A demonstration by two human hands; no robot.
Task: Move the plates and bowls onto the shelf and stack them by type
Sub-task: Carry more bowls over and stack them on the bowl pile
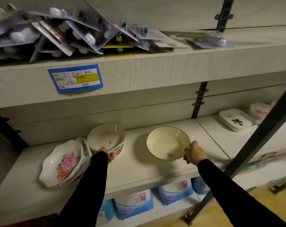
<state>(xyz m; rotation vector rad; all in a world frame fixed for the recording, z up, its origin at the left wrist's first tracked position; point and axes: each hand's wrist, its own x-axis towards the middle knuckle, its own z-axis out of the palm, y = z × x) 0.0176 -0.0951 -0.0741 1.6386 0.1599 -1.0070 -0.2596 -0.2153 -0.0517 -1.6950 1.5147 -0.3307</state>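
Step in hand: setting bowls on the middle shelf [139, 171].

The right grip [194, 153] grasps the near rim of a cream bowl [167, 142], thumb over the edge. The bowl tilts toward the viewer; whether its base rests on the shelf cannot be told.

The left grip [109, 155] grasps the near side of a stack of white bowls [106, 138], which stands toward the back of the shelf. Just beside it, to the left, lies a leaning stack of floral plates [63, 163]. A stack of square plates [235, 120] sits well apart at the far right.

Judgement: sorting is partly done. The cream bowl looks wider than the white ones, so it probably belongs in its own pile rather than on that stack. The next move calls for levelling it flat on bare shelf before letting go.
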